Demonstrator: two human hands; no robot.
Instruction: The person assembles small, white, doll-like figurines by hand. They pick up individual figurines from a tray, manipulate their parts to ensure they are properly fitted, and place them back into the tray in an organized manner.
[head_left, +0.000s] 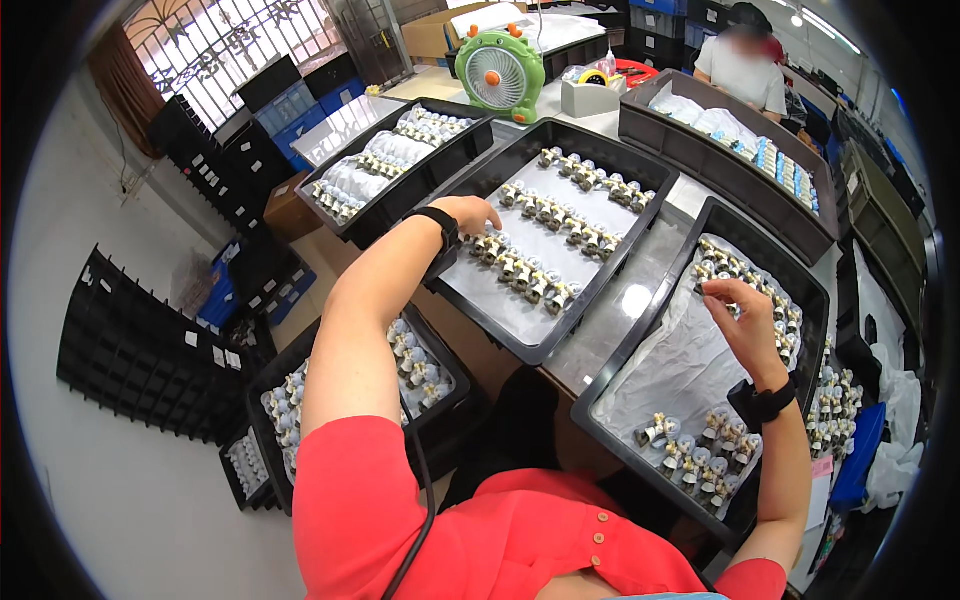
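Note:
My left hand [468, 213] reaches over the left edge of the middle black tray [528, 352]. Its fingers curl down at the end of a row of small bulb-like pieces [520, 270], which have clear rounded tops, cream middles and dark bases. What those fingertips hold, if anything, is hidden. Over the right black tray [600, 385], my right hand [742, 315] pinches a small bulb-like piece [699, 289] beside the tray's far group. More such pieces [700, 462] stand at this tray's near end, on crumpled white lining [655, 360].
Another filled black tray [350, 228] is at the far left, near a green fan [499, 76]. A brown-grey crate [720, 140] holds wrapped pieces at the far right, with a person [745, 70] behind it. Lower left, a tray [262, 395] sits below my left arm; a cable [425, 480] crosses my sleeve.

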